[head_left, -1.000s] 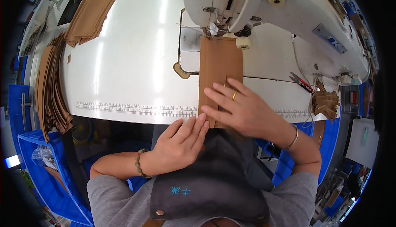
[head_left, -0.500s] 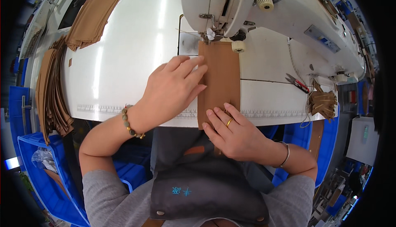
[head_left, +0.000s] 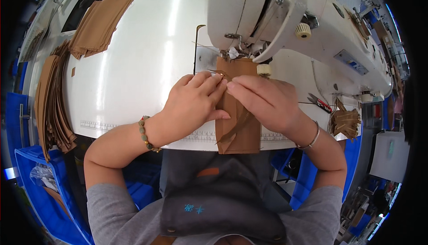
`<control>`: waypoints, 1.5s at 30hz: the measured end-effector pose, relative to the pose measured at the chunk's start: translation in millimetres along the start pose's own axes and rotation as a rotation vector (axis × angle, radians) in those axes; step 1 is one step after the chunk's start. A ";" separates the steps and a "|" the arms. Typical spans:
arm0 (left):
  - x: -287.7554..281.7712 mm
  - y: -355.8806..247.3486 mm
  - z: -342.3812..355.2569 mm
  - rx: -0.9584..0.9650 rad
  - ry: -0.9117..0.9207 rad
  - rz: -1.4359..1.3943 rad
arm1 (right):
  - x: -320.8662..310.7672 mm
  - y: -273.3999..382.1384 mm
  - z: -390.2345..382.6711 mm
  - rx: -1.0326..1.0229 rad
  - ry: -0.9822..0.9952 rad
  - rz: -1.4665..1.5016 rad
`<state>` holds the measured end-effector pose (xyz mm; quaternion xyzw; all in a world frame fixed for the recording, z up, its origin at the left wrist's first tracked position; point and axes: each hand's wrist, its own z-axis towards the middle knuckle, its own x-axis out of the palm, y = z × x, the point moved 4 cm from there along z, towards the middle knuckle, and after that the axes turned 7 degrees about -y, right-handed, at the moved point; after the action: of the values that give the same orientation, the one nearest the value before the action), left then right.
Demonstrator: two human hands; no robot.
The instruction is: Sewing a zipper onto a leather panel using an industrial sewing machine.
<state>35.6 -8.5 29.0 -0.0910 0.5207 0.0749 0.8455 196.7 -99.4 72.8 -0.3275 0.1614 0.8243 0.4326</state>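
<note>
A flat brown panel (head_left: 243,140), apparently leather or a similar material, lies on the white table with its far end at the sewing machine's presser foot (head_left: 232,54). A narrow brown strap (head_left: 238,127) curves over it, its far end near the panel's left edge. My right hand (head_left: 272,102) pinches the strap close to that end; a small metallic glint shows at the fingertips. My left hand (head_left: 194,98) lies with its fingers stretched out at the panel's left edge, fingertips by the strap end and thumb apart on the panel.
The white sewing machine (head_left: 285,26) fills the far right. Brown panels are stacked (head_left: 100,24) at the far left, with more hanging over the left edge (head_left: 53,102). Red-handled snips (head_left: 320,103) and a bundle of brown strips (head_left: 345,122) lie right. Blue bins (head_left: 51,187) stand below.
My right hand has moved from the panel's near end up beside my left hand, bringing the strap onto the panel. My left hand has shifted slightly nearer; the whole view has shifted a little.
</note>
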 end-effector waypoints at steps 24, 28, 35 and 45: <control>0.1 2.1 -0.1 -0.165 0.061 -0.078 | 49.5 11.6 -24.1 0.013 0.059 -0.054; 1.7 1.4 -0.1 -0.127 0.115 -0.013 | 46.8 -0.7 -26.9 0.191 0.084 0.092; 2.9 2.5 0.3 -0.116 0.147 0.011 | 48.2 -19.3 -31.0 0.335 0.185 0.041; 2.8 1.4 -0.3 -0.118 0.196 0.024 | 46.0 -16.4 -33.9 0.265 0.217 0.028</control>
<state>36.2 -7.2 26.3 -0.1416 0.5966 0.1063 0.7828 204.8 -80.7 17.0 -0.3523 0.3189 0.7616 0.4405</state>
